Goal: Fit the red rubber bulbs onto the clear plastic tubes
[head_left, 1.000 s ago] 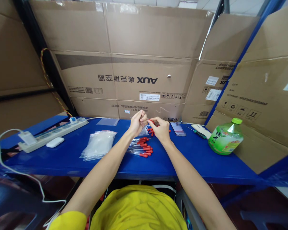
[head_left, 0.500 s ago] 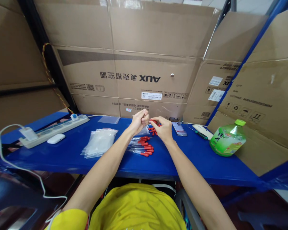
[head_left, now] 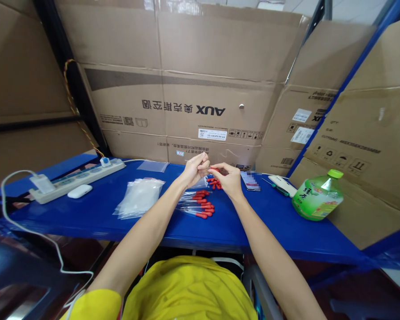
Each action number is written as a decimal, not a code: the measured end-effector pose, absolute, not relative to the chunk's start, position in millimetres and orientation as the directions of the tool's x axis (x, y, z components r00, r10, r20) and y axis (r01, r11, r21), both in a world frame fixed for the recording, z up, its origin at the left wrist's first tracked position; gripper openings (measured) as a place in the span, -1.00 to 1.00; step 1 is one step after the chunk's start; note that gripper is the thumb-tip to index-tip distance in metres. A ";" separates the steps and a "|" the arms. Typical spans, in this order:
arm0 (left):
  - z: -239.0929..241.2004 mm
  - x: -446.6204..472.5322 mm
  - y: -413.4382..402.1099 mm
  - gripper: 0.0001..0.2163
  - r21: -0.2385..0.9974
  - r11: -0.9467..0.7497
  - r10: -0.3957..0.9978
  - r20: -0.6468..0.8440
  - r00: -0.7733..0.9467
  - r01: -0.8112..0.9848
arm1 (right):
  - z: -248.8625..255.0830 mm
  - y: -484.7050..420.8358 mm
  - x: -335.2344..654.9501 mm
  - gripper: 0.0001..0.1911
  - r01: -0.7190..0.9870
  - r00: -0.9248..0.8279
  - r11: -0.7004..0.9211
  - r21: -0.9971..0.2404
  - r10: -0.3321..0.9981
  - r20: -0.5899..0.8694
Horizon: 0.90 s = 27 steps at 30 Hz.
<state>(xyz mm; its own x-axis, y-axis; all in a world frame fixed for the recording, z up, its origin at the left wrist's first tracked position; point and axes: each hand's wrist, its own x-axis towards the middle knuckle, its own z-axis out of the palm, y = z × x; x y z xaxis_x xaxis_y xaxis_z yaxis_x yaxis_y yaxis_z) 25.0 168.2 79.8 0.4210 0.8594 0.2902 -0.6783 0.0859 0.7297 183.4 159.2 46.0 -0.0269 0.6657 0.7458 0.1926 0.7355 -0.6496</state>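
My left hand (head_left: 196,170) is closed round a thin clear tube, most of it hidden by the fingers; its end pokes out past the knuckles on the left. Fingertips of my right hand (head_left: 229,178) pinch a red rubber bulb (head_left: 214,169) that meets the left fist. Beneath the hands, several droppers with red bulbs (head_left: 203,214) lie fanned on the blue table (head_left: 220,231), bulbs to the right. Loose red bulbs (head_left: 214,183) are piled just under my right hand. Beside them, partly behind my left wrist, is a bundle of clear tubes (head_left: 202,183).
Left of the droppers lies a stack of clear plastic bags (head_left: 140,198), with another clear bag (head_left: 153,166) behind it. A power strip (head_left: 80,180) and white case (head_left: 80,191) are at the far left. A phone (head_left: 250,181) and green bottle (head_left: 318,195) stand right; cardboard (head_left: 186,89) walls the back.
Both hands stay together, with the bulb and tube still held. The whole view has shifted slightly; the things on the table keep their places.
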 end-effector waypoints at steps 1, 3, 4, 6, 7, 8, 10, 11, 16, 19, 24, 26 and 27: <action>79.4 24.4 167.9 -0.70 0.743 0.073 0.854 0.297 0.426 -0.665 | 47.0 158.4 185.0 -0.72 0.223 -0.044 0.754 -0.618 0.641 0.766; 78.2 23.7 167.5 -0.69 0.771 0.041 0.841 0.316 0.438 -0.635 | 50.0 155.7 188.3 -0.78 0.303 -0.093 0.793 -0.529 0.577 0.811; 77.4 23.7 167.5 -0.69 0.783 0.027 0.836 0.323 0.443 -0.621 | 51.7 154.1 189.7 -0.81 0.345 -0.123 0.806 -0.481 0.547 0.828; 76.0 24.3 167.6 -0.69 0.792 0.018 0.834 0.324 0.446 -0.610 | 55.0 151.3 191.6 -0.85 0.404 -0.171 0.814 -0.417 0.516 0.840; 75.6 24.9 167.9 -0.70 0.787 0.026 0.837 0.319 0.444 -0.616 | 56.1 150.3 191.8 -0.85 0.418 -0.175 0.811 -0.410 0.514 0.840; 75.5 25.4 168.3 -0.70 0.775 0.040 0.842 0.313 0.439 -0.630 | 56.7 149.9 191.5 -0.86 0.421 -0.164 0.806 -0.417 0.520 0.838; 75.8 26.4 169.3 -0.71 0.737 0.066 0.851 0.310 0.424 -0.672 | 56.5 150.4 189.6 -0.86 0.389 -0.117 0.795 -0.465 0.543 0.832; 76.2 26.6 169.9 -0.71 0.719 0.075 0.854 0.311 0.417 -0.691 | 55.9 151.3 188.3 -0.85 0.358 -0.093 0.792 -0.495 0.558 0.825; 77.6 25.5 173.1 -0.72 0.679 0.097 0.848 0.327 0.418 -0.728 | 52.9 155.4 182.5 -0.76 0.185 -0.086 0.760 -0.624 0.645 0.760; 78.3 24.6 173.5 -0.73 0.647 0.115 0.851 0.328 0.411 -0.754 | 53.8 155.1 180.7 -0.70 0.096 -0.082 0.728 -0.679 0.686 0.723; 80.4 25.5 171.4 -0.72 0.637 0.129 0.865 0.302 0.400 -0.760 | 53.1 156.1 179.6 -0.72 0.008 -0.031 0.684 -0.729 0.729 0.684; 80.4 26.5 170.9 -0.72 0.641 0.113 0.864 0.314 0.394 -0.759 | 52.3 156.5 179.9 -0.73 0.011 -0.020 0.693 -0.721 0.721 0.693; 80.2 27.1 170.8 -0.71 0.645 0.100 0.861 0.326 0.391 -0.758 | 52.1 156.2 180.2 -0.74 0.022 -0.017 0.701 -0.713 0.713 0.701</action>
<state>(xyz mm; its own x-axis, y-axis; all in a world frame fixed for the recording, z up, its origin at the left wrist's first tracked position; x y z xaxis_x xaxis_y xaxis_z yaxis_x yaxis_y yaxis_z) 27.1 170.8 80.2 0.3907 0.8607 0.3265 -0.7581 0.0996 0.6445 180.2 156.2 52.1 -0.0167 0.7129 0.7011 0.0219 0.7013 -0.7125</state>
